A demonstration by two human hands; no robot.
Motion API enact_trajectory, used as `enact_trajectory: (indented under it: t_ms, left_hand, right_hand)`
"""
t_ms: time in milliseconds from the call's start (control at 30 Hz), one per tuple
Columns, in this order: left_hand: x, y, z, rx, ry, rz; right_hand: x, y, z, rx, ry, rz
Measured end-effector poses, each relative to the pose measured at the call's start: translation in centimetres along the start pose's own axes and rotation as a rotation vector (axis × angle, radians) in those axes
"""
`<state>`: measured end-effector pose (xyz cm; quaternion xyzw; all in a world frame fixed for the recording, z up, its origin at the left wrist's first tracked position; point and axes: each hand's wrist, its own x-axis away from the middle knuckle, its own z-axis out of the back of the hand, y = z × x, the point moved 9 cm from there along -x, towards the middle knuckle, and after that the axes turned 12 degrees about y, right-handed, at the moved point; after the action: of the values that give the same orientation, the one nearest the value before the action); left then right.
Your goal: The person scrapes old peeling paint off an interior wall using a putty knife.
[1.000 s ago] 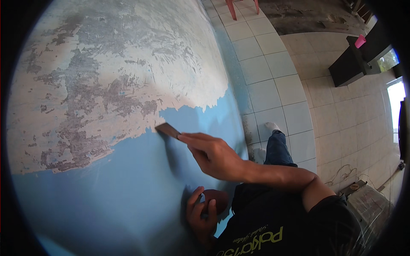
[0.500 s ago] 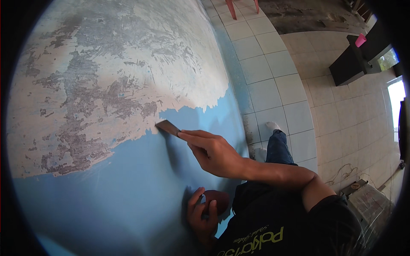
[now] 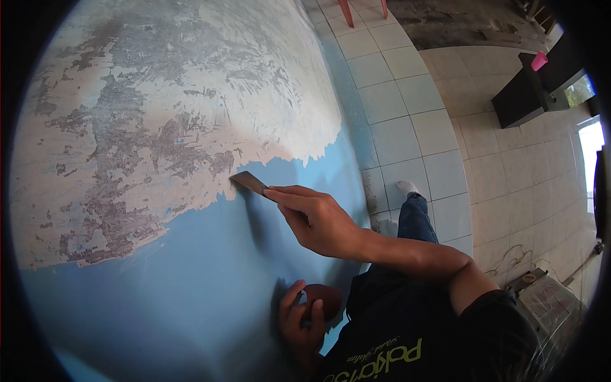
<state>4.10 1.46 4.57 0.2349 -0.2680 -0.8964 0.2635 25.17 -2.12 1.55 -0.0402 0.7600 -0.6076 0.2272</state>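
Pale, patchy wall (image 3: 178, 63) at left, grey showing through; blue paint (image 3: 146, 305) nearer the person, ragged border between. Flat scraper (image 3: 249, 183) slants across that border, blade edge against the wall. Left hand (image 3: 302, 321), lower down: fingers curled around a brown rounded piece (image 3: 326, 302), gripping it close to the blue. Right hand (image 3: 318, 223): fingers pinched shut on the scraper's near end, forearm coming from lower right. Then red chair legs (image 3: 346, 13) up top, tiled floor (image 3: 400, 140), socked foot (image 3: 407, 188). Far right: pink cup (image 3: 539, 60) on black furniture (image 3: 522, 99).
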Motion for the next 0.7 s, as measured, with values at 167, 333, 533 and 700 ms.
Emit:
enact_trajectory:
  t_ms: [167,333,533,700]
  left_hand:
    - [0.3,-0.5,0.2,-0.013,-0.012,0.062]
    - [0.2,-0.2,0.1,0.017,0.006,0.039]
    - [0.0,-0.1,-0.1,-0.021,-0.006,-0.001]
    - [0.1,-0.4,0.0,0.015,-0.012,0.055]
  right_hand:
    - [0.7,-0.3,-0.3,-0.019,0.011,0.018]
    - [0.3,0.1,-0.1,-0.028,-0.019,0.011]
    - [-0.4,0.3,-0.1,0.006,-0.029,-0.007]
    - [0.6,0.2,-0.3,0.006,0.038,0.088]
